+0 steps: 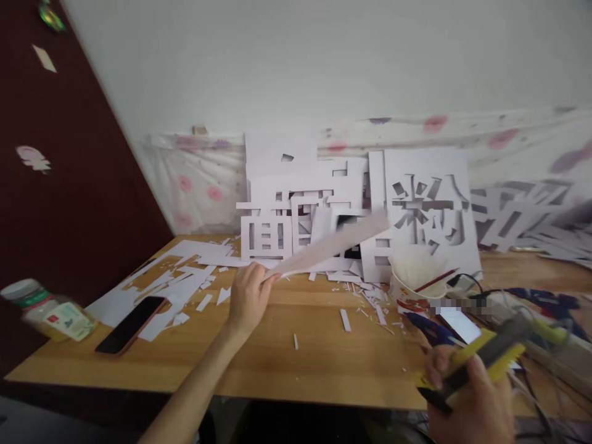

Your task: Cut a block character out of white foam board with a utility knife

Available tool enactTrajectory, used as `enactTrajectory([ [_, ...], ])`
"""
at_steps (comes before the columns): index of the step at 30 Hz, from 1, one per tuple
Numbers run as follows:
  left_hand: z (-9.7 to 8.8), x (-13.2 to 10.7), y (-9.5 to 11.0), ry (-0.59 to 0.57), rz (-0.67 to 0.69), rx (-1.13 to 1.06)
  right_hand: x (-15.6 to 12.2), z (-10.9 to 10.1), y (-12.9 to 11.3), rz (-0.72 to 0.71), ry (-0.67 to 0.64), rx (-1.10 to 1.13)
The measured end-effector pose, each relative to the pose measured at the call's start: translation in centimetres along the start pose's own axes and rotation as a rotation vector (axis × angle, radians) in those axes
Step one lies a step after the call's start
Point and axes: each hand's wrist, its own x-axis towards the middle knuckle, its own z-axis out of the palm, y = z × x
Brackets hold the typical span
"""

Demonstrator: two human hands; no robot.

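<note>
Over the middle of the table, my left hand [250, 293] is closed on one end of a long white board strip [333, 246]. The strip slants up to the right, in front of white cut-out characters [267, 237] leaning at the wall. At the lower right, my right hand [472, 394] grips what looks like a yellow-and-black utility knife [485, 357], blurred by motion. Its blade cannot be made out. Beyond that hand stands a paper cup [411, 290] with a thin brown stick in it. Small white offcuts [345, 320] lie between the hands.
At left are a dark phone [132, 325], a jar with a green-banded lid [50, 311] and cut-up white sheets [185, 256]. A white board with a cut-out character [430, 166] leans at the back. Blue-handled tools [541, 299], a lit phone [460, 324] and cables crowd the right.
</note>
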Motion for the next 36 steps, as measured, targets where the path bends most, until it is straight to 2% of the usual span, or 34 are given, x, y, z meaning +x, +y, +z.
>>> enactTrajectory([
  [2, 2.4, -2.9, -0.6, -0.116, -0.366, -0.279, -1.0, 0.6, -0.1, 0.073, -0.052, -0.013],
  [3, 3.4, -4.4, -0.8, -0.14, -0.525, -0.412, -1.6, 1.1, 0.0, 0.1, -0.101, -0.044],
  [5, 4.9, -7.2, -0.9, -0.137, -0.756, -0.584, -3.0, 2.7, 0.5, 0.112, -0.299, -0.201],
  [7, 5.6, -9.2, -0.8, -0.149, -0.874, -0.678, -4.2, 4.8, 1.4, 0.11, -0.554, -0.299],
  [9, 5.6, -10.1, -0.8, -0.176, -0.926, -0.729, -4.9, 7.0, 2.9, 0.01, -0.569, -0.331],
  [12, 5.0, -10.1, -1.4, -0.235, -0.981, -0.786, -4.9, 9.7, 5.5, -0.156, -0.638, -0.384],
  [16, 4.1, -8.6, -2.5, -0.33, -0.994, -0.834, -4.6, 11.5, 7.5, -0.344, -0.69, -0.473],
  [21, 4.4, -6.8, -2.8, -0.367, -0.91, -0.684, -5.6, 11.6, 6.9, -0.465, -0.751, -0.684],
  [29, 6.2, -7.8, -1.7, -0.217, -0.657, -0.254, -7.1, 10.4, 5.4, -0.479, -0.732, -0.832],
  [32, 6.5, -8.5, -1.3, -0.212, -0.569, -0.18, -7.3, 10.3, 5.6, -0.483, -0.715, -0.879],
  [36, 7.0, -9.3, -1.1, -0.198, -0.544, -0.148, -7.5, 10.3, 6.1, -0.478, -0.711, -0.921],
])
